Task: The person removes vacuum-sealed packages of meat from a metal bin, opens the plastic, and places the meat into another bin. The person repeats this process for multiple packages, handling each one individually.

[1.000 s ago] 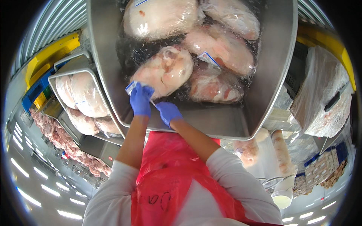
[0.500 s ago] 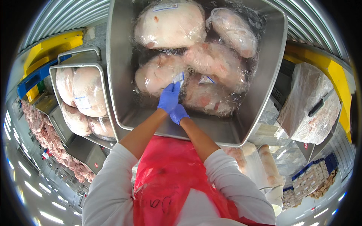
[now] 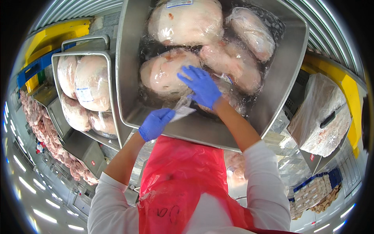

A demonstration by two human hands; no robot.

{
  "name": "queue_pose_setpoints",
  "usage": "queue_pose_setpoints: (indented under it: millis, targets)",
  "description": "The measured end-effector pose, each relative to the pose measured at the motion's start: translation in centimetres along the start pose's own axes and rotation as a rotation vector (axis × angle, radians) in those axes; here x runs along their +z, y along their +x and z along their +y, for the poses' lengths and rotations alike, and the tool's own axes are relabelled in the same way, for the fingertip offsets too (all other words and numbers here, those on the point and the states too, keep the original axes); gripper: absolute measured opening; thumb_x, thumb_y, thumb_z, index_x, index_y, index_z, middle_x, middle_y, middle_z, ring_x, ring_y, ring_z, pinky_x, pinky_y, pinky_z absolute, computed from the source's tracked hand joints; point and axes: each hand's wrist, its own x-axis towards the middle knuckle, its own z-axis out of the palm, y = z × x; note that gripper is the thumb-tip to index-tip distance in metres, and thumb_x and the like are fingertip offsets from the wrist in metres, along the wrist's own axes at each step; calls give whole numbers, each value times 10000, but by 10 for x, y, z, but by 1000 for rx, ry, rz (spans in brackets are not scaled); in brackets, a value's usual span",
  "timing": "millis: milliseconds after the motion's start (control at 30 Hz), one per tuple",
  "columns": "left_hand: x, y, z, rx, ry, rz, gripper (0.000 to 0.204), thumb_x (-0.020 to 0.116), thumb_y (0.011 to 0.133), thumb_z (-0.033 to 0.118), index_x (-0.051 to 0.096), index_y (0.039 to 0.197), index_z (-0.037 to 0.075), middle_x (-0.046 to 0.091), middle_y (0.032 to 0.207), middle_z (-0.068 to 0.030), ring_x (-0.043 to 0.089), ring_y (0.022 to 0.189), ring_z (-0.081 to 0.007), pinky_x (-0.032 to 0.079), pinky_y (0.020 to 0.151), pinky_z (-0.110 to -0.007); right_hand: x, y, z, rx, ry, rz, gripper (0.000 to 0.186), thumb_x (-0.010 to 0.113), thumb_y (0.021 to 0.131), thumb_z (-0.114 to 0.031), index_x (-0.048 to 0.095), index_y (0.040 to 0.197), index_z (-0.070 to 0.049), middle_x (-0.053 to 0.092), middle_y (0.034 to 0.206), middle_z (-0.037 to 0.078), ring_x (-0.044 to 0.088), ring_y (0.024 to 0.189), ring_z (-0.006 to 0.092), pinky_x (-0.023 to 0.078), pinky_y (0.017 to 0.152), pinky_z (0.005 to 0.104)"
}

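My left hand (image 3: 156,124), in a blue glove, is closed on a white label (image 3: 183,113) above the near side of a big steel tub. Clear plastic film trails from the label toward a pale piece of meat (image 3: 165,76) in clear wrap, which lies in water in the tub. My right hand (image 3: 202,87), also gloved, is open with fingers spread at the right side of that piece. Around it lie a larger wrapped piece (image 3: 187,23), a pinkish one (image 3: 233,66) and a smaller one (image 3: 253,33). Another, beneath my right wrist, is partly hidden.
The steel tub (image 3: 130,54) has sloping walls and a thick rim close to my red apron. On the left stands a smaller steel bin (image 3: 56,74) of wrapped meat. To the right a plastic-covered block (image 3: 323,117) has a dark-handled tool (image 3: 328,120) on it. Yellow barriers (image 3: 343,84) stand behind.
My hands have come apart. The left has drawn back toward me with the label, and the right has moved right and opened. The wrapped pieces have shifted slightly in the water.
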Motion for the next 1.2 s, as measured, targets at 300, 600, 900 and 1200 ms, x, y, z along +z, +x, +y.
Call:
queue_pose_setpoints:
  millis: [300, 600, 900, 1200]
  targets:
    - [17, -52, 49, 56, -28, -197, 260, 484, 907, 218, 536, 789, -8, 461, 632, -152, 393, 561, -230, 398, 570, -330, 58, -66, -18, 159, 236, -628, 461, 647, 722, -357, 525, 1080, -94, 502, 1114, 111, 470, 1032, 314, 360, 875, 419]
    - [-17, -89, 85, 45, -30, -160, 241, 506, 894, 193, 529, 775, -16, 436, 602, -102, 400, 560, -159, 386, 547, -313, 92, -42, -25, 108, 22, 21, 471, 683, 674, -300, 549, 1085, -111, 479, 1140, 82, 438, 1053, 291, 375, 872, 412]
    - [-65, -127, 67, 5, 22, 131, 222, 496, 892, 167, 546, 829, -40, 470, 679, -48, 429, 662, -105, 387, 609, -269, 107, -33, -12, -43, -281, -515, 319, 497, 827, -406, 662, 812, -134, 615, 836, 75, 541, 884, 260, 425, 748, 372]
    - [-60, -34, 14, 177, 162, 263, 315, 542, 859, 189, 497, 1121, 20, 508, 939, -81, 496, 872, -152, 406, 805, -269, 18, 17, -76, -50, -123, -809, 291, 452, 807, -285, 690, 810, -118, 664, 840, 92, 632, 782, 268, 474, 677, 404]
